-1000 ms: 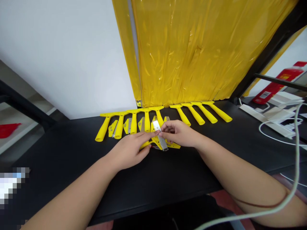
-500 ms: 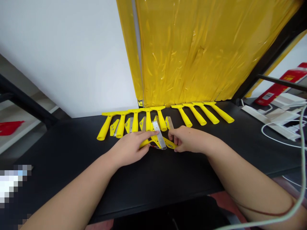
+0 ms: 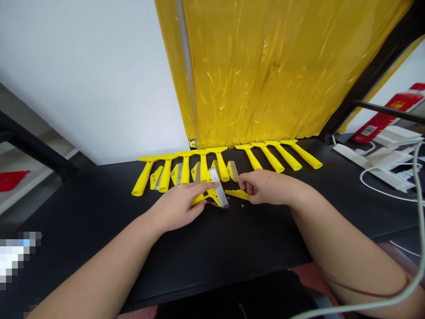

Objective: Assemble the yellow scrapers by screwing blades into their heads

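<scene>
My left hand (image 3: 182, 203) is closed around the handle of a yellow scraper (image 3: 212, 193), its index finger stretched toward the metal blade (image 3: 219, 190). To the right, my right hand (image 3: 270, 187) pinches the end of a flat yellow plate (image 3: 237, 194), fingers curled. Two tiny nuts, one of them a ring-like nut (image 3: 242, 205), lie on the black table between and below the hands. Just beyond my hands lie several yellow plates with metal blades, such as the blade (image 3: 234, 171) nearest my right hand. Part of a red item shows under the held scraper.
Several yellow scraper handles (image 3: 142, 178) lie in a row along the back of the black table (image 3: 199, 261). Behind them hangs yellow plastic sheeting (image 3: 239, 75). At right are a red bottle (image 3: 381, 117), white power strips (image 3: 372, 168) and a white cable (image 3: 420, 212).
My right hand has moved slightly right with the yellow plate, which has turned so its screws no longer show. Small nuts now show on the table. My left hand stays on the scraper.
</scene>
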`<state>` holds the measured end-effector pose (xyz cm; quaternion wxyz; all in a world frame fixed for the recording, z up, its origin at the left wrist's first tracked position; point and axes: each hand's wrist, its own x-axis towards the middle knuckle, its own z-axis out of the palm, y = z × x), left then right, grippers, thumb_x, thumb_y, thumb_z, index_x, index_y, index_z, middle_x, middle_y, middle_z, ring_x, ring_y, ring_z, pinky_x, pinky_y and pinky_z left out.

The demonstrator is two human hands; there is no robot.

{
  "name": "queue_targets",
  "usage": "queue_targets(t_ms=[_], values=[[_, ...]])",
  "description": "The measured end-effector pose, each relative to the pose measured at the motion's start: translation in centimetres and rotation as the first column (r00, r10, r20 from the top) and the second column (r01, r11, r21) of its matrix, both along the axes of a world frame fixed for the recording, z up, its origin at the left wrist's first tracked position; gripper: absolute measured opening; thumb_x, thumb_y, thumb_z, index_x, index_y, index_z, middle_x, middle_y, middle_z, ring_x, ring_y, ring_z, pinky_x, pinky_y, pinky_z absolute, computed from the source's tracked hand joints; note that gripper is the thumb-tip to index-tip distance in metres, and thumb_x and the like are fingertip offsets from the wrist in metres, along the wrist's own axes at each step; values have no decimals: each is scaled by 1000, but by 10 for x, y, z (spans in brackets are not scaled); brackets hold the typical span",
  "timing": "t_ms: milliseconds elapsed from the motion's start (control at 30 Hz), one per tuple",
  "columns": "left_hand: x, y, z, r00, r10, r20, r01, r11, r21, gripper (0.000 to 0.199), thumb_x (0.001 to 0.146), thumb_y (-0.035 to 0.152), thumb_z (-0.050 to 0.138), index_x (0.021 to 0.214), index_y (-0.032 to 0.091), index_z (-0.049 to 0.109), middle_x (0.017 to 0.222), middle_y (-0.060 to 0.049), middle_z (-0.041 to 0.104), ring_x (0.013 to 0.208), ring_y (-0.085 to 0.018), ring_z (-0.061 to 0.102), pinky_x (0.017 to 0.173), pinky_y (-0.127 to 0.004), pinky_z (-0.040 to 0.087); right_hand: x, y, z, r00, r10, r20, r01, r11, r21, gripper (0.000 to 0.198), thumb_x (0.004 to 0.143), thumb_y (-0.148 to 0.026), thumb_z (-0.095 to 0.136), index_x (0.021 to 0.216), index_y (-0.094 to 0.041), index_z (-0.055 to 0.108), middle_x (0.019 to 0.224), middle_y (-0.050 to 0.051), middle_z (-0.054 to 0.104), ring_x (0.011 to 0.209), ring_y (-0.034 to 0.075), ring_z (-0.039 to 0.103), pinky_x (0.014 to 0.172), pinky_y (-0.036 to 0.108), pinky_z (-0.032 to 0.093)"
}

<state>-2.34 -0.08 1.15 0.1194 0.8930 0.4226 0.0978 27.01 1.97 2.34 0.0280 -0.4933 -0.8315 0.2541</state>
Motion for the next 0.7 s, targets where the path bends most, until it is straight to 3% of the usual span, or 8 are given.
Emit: queue_targets(t_ms=[133, 233, 367, 500, 700], values=[[0, 0, 0, 1000, -3, -2, 3, 1000, -5, 56, 98, 28, 53, 154, 36, 51, 117, -6, 74, 88, -21, 71, 80, -35, 56, 2, 3, 6, 985, -9, -173, 35, 989, 146, 19, 76, -12, 63, 92, -21, 63, 81, 0, 66, 68, 14, 57, 63, 27, 43], [0, 0, 1, 1000, -14, 4, 14, 1000, 1, 55, 99, 28, 52, 153, 35, 52, 117, -7, 74, 86, -21, 71, 79, -35, 57, 4, 6, 9, 909, -32, -415, 130, 969, 209, 15, 82, -16, 61, 95, -21, 66, 90, 3, 68, 73, 15, 60, 65, 28, 45], [2, -2, 2, 999, -44, 10, 44, 999, 4, 53, 99, 28, 52, 152, 34, 53, 116, -7, 74, 83, -19, 71, 80, -34, 57, 5, 9, 7, 717, -138, -683, 235, 971, 51, 27, 84, -25, 69, 110, -21, 64, 93, 3, 67, 70, 15, 63, 63, 29, 50], [4, -4, 4, 999, -47, 15, 47, 999, -10, 52, 99, 30, 52, 151, 32, 50, 113, -6, 75, 79, -19, 71, 76, -32, 55, -4, 12, 0, 549, -223, -806, 205, 970, -129, 45, 80, -30, 80, 116, -22, 55, 81, -3, 63, 68, 14, 65, 67, 30, 58], [4, -5, 4, 1000, -13, 0, 13, 997, -74, 56, 97, 30, 53, 152, 28, 42, 86, -2, 70, 70, -21, 67, 61, -29, 47, -31, 6, -14, 518, -245, -820, 69, 967, -246, 44, 78, -32, 84, 111, -24, 56, 74, -7, 61, 66, 12, 67, 66, 30, 65]])
